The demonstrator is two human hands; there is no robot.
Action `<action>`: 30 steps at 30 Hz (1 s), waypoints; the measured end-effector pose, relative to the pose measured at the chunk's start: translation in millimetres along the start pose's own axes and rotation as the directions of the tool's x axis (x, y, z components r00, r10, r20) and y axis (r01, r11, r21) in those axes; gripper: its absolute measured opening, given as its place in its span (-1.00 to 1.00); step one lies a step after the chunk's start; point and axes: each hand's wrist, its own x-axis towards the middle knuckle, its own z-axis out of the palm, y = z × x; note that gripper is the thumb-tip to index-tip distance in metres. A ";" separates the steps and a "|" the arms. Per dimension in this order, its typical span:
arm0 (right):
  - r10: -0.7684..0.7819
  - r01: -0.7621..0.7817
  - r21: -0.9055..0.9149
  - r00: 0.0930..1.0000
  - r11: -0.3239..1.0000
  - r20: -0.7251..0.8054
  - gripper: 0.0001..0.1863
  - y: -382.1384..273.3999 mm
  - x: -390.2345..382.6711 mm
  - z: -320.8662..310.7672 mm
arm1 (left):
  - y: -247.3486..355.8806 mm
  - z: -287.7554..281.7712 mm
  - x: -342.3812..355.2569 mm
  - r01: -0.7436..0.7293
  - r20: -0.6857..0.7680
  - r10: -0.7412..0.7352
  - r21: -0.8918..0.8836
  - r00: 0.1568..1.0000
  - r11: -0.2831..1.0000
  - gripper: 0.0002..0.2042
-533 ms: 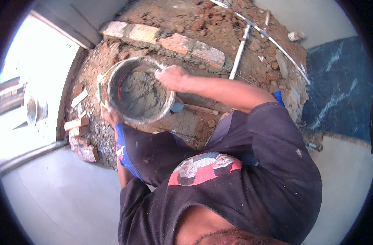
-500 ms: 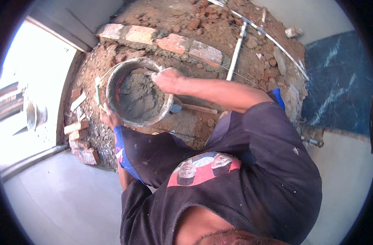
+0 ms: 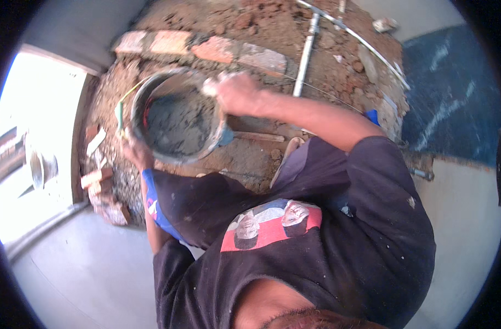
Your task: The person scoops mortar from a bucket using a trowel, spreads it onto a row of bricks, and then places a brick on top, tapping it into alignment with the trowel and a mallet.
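Observation:
A round dark bucket of wet grey mortar stands on the dirt in front of me. My right hand, smeared by motion, is closed round a trowel's handle over the bucket's far right rim. The trowel blade reaches into the far side of the bucket. At the near left of the bucket, my left hand is closed on the bucket's handle, a yellow loop with a green grip; part of its fingers is hidden.
Beyond the bucket runs a row of bricks set in mortar. A string and white pipes cross the dirt. A wooden-handled tool lies right of the bucket. Loose bricks lie at left, near a bright doorway.
My right hand has moved slightly right and toward me, and the trowel blade shows more at the bucket's far side. The whole view has shifted a little; my left hand stays at the handle.

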 end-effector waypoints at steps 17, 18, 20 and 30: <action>-0.004 -0.466 0.827 0.871 0.316 0.492 -0.56 -39.8 -40.3 79.8 | -20.3 11.4 15.9 -0.432 0.176 0.396 0.430 0.901 0.793 -0.67; -0.001 -0.462 0.822 0.872 0.333 0.490 -0.59 -35.9 -45.7 68.1 | -21.8 8.9 15.3 -0.405 0.189 0.358 0.415 0.914 0.815 -0.64; 0.031 -0.284 0.824 0.950 0.491 0.310 -0.63 -24.8 -50.9 64.8 | 11.1 23.0 -3.7 -0.155 0.109 0.148 0.063 0.983 0.986 -0.62; -0.052 0.095 0.151 0.962 0.984 -0.268 -0.64 -1.4 -65.9 55.8 | 39.8 37.1 -10.3 0.043 0.165 -0.009 -0.207 0.986 0.977 -0.66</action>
